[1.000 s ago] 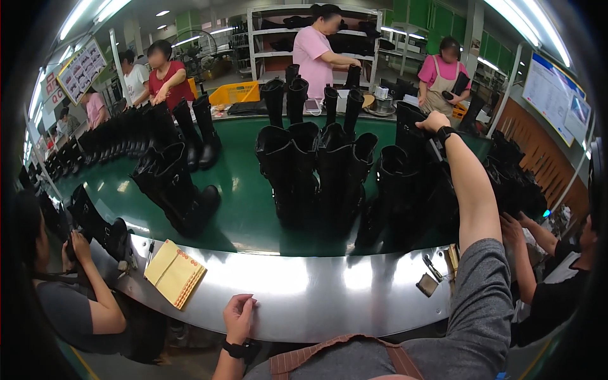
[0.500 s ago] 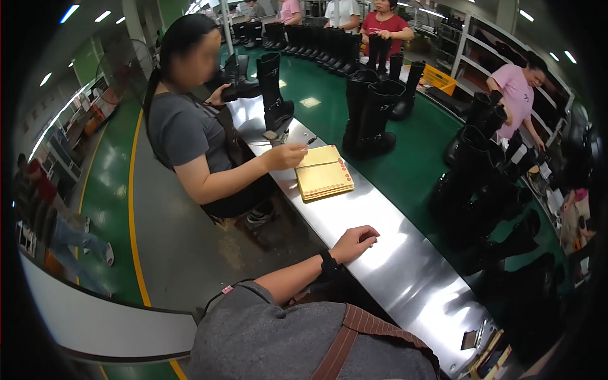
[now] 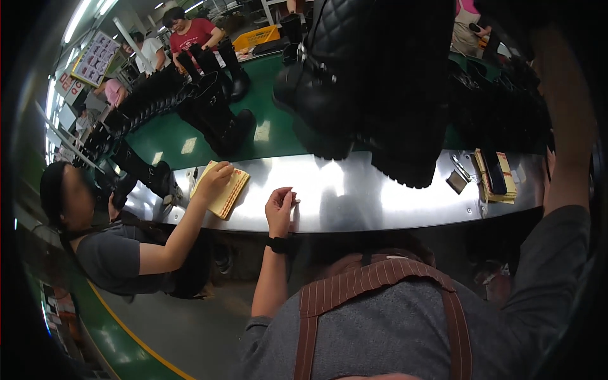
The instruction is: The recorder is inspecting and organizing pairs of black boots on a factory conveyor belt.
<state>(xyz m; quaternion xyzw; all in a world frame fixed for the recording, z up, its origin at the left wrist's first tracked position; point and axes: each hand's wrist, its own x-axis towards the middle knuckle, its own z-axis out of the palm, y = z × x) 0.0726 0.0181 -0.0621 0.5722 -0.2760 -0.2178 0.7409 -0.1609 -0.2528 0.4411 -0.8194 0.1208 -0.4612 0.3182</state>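
Note:
My left hand [image 3: 280,208] is over the metal strip at the bench's near edge, its fingers curled together. Whatever they may hold is too small to make out. A pair of large black boots [image 3: 373,95] fills the upper middle, close to me, with quilted shafts and buckled straps. Their ridged soles hang in front of the bench. On the right, my right forearm [image 3: 567,120] reaches up to the dark upper rim, where my right hand and its fingers are hidden. The boots' tops are out of the picture.
At left, a seated co-worker has a hand on a yellow paper pad [image 3: 225,193]. Other black boots [image 3: 215,117] stand on the green bench top [image 3: 269,101]. A dark phone [image 3: 494,171] lies on bundled yellow slips. Behind are a yellow crate [image 3: 256,38] and more workers.
The view has swung to the right. The large boots now stand out close in front, and my right arm has come into view, raised. The co-worker's hand has lowered onto the pad.

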